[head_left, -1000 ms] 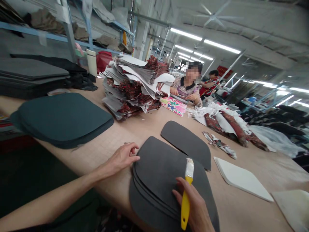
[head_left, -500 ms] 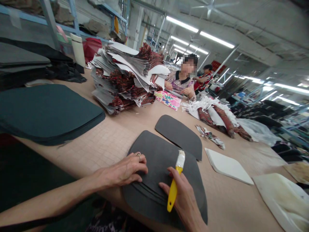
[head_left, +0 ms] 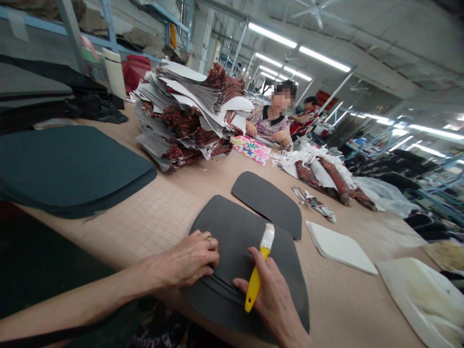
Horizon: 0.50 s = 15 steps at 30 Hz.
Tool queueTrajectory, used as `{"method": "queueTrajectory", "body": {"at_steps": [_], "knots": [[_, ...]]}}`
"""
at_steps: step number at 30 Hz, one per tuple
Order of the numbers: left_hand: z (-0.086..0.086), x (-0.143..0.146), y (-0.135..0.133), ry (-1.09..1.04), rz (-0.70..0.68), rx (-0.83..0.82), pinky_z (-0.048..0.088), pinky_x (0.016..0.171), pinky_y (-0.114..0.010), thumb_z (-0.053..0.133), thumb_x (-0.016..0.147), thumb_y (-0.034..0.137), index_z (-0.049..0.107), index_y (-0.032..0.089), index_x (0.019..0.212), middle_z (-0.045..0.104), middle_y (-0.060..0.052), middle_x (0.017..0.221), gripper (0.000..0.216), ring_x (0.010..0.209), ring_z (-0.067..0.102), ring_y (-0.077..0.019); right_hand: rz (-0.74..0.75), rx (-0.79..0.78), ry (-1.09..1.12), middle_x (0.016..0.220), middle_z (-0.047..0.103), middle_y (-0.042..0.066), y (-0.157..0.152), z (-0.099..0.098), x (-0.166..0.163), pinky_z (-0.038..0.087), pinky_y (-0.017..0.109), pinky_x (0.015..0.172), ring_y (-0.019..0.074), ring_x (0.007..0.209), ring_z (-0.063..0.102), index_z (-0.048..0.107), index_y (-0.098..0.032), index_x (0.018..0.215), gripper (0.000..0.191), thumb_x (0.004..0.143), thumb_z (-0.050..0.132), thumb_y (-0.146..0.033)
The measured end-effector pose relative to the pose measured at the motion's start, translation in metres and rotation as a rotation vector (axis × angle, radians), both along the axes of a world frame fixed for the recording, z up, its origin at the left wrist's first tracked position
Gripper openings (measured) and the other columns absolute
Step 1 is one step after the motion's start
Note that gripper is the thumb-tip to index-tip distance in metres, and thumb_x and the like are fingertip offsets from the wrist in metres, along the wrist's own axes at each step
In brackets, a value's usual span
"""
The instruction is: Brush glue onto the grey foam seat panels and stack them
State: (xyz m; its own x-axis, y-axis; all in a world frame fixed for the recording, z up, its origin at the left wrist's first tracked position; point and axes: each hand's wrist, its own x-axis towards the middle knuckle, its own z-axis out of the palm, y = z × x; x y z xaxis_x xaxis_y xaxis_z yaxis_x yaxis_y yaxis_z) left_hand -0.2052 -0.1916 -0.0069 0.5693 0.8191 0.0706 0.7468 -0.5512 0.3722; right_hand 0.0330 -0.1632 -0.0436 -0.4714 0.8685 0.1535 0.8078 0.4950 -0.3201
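Dark grey rounded panels point(head_left: 232, 227) lie stacked in front of me, with several staggered edges showing near the front. At their left edge my left hand point(head_left: 197, 256) rests with curled fingers closed on the sheet edge; how many layers it pinches cannot be made out. My right hand point(head_left: 273, 290) lies over the right part of the stack, holding a yellow-handled paintbrush point(head_left: 255, 282) between thumb and fingers. The white-coated bristle end points away from me, above the panels. A smaller dark grey panel point(head_left: 268, 203) lies just behind the stack.
At left is a pile of dark green-black panels point(head_left: 72, 169). A tall stack of patterned and white pieces point(head_left: 181, 116) stands behind. White pads point(head_left: 339, 246), a scrap strip point(head_left: 315, 205) and rolled bundles point(head_left: 329, 179) lie right. A person point(head_left: 273, 121) works across the table point(head_left: 137, 217).
My left thumb has drawn in under the fingers at the panel edge. The right hand and brush have shifted slightly left, the brush tilting a little more. The view has moved slightly.
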Motion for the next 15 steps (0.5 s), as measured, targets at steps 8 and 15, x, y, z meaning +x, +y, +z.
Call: {"method": "queueTrajectory", "body": {"at_steps": [8,15], "knots": [[-0.026,0.045,0.005,0.028,0.126,0.193,0.030,0.097,-0.038,0.053,0.084,0.030,0.049,0.017,0.115,0.054,-0.007,0.120,0.034,0.115,0.043,-0.0233,-0.025,0.007,-0.028,0.092,0.057,0.010,-0.003,0.004,-0.006,0.052,0.037,0.072,0.0245,0.083,0.058,0.046,-0.016,0.121,0.060,0.066,0.069,-0.029],[-0.038,0.010,0.019,0.196,0.315,0.187,0.025,0.102,-0.049,0.044,0.085,0.027,0.039,0.019,0.131,0.037,-0.008,0.139,0.047,0.128,0.032,-0.0270,-0.004,0.194,0.102,0.096,0.062,0.011,-0.002,-0.017,0.002,0.052,0.037,0.074,0.0275,0.087,0.059,0.052,-0.018,0.115,0.060,0.060,0.074,-0.031]]}}
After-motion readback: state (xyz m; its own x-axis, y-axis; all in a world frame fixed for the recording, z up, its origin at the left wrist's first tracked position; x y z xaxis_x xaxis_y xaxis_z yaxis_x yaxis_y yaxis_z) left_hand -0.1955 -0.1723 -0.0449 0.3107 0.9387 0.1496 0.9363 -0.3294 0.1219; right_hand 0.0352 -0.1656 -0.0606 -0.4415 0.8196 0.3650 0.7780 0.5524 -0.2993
